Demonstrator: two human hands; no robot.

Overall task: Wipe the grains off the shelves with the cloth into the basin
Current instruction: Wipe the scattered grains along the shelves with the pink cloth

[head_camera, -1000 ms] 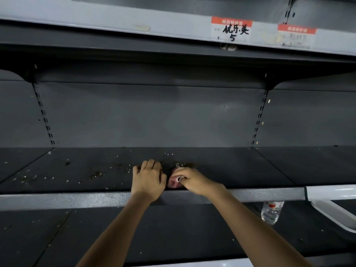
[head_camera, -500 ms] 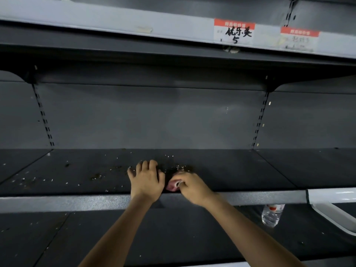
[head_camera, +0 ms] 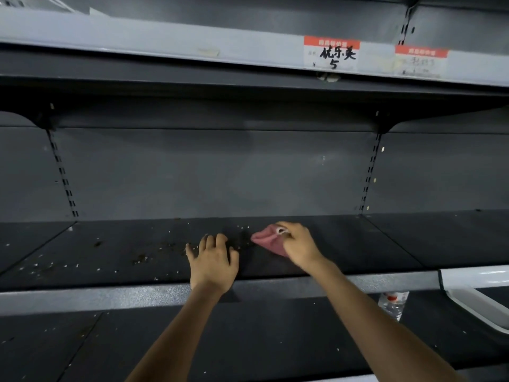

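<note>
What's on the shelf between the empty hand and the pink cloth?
In the head view, a few pale grains and dark crumbs lie on the dark shelf between the left hand and the cloth.

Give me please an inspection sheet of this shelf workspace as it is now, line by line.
Surface: dark middle shelf, dirty mostly on its left part.
Job's things: pink cloth on the shelf; scattered grains beside it and further left; basin nothing seen.
Clutter: water bottle on the lower shelf.
Grippers: right hand grips the cloth; left hand rests flat on the shelf, fingers straight.
Cables: nothing seen.
Surroundings: two price labels on the upper shelf edge; white tray at right.
</note>
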